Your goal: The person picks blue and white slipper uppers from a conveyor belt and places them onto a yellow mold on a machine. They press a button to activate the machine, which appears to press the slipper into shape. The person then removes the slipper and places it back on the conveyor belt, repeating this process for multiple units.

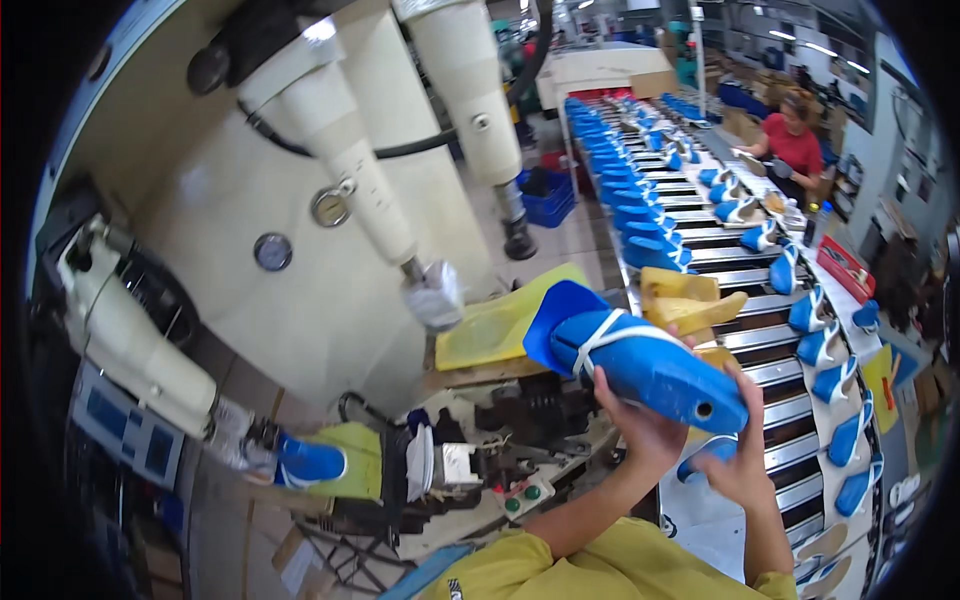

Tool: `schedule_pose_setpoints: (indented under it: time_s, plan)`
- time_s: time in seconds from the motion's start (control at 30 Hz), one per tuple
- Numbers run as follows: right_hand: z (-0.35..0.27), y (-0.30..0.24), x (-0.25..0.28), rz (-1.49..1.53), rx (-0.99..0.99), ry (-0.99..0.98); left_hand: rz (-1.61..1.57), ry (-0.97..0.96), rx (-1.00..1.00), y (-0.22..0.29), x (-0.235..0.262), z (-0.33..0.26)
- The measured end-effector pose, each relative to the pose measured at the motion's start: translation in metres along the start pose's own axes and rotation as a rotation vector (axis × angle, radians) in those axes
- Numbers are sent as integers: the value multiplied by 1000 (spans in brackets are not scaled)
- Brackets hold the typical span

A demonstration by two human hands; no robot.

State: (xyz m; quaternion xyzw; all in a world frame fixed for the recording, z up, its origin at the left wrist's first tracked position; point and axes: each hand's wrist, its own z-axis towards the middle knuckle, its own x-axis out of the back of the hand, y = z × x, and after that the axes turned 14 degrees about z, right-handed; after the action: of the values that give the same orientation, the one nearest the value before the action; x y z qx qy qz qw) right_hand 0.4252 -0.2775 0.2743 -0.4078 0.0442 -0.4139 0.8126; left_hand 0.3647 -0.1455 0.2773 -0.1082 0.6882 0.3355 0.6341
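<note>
A blue shoe last point(660, 365) with white straps across its front end is held tilted in front of me, its holed heel end toward the lower right. My left hand point(640, 425) grips it from below near the middle. My right hand point(742, 450) is closed around the heel end. At its far end, a flared blue piece point(555, 315) sits against the last, over a yellow pad point(485, 330); whether it is attached I cannot tell. Another blue last point(710, 455) lies partly hidden behind my right hand.
Left stands a cream press machine with thick arms point(340, 150); its lower arm point(140, 340) meets another blue last point(310, 460) on a yellow pad. Right runs a roller conveyor point(720, 255) with rows of blue lasts. Yellow blocks point(690, 300) lie on it. A co-worker in red point(790, 150) sits beyond.
</note>
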Motion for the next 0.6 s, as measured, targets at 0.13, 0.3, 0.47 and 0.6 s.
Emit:
schedule_pose_setpoints:
  time_s: [0.13, 0.3, 0.47, 0.6]
  plan:
    - [74, -6, -26, 145, 116, 15, 47, -28, -91, 23, -4, 11]
    - [152, 3, -51, 465, -89, -160, 48, -170, -18, 64, 30, 39]
    - [186, 44, -91, 508, -139, -249, 120, -166, -45, 108, 59, 60]
    - [198, 75, -118, 547, -129, -275, 140, -107, -103, 127, 71, 66]
